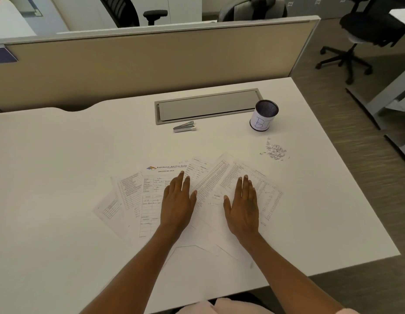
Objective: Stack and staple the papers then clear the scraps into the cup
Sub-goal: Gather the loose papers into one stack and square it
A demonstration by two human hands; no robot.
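Note:
Several printed papers lie fanned out and overlapping on the white desk. My left hand rests flat, palm down, on the middle sheets. My right hand lies flat on the right-hand sheets, fingers together and straight. Neither hand holds anything. A silver stapler lies beyond the papers, near the desk's middle. A mesh cup wrapped in white paper with handwriting stands upright at the back right. A small heap of paper scraps sits in front of the cup, to the right of the papers.
A grey cable-tray lid is set into the desk behind the stapler. A beige partition closes off the far edge. The desk's right edge drops to the floor, where a black office chair stands.

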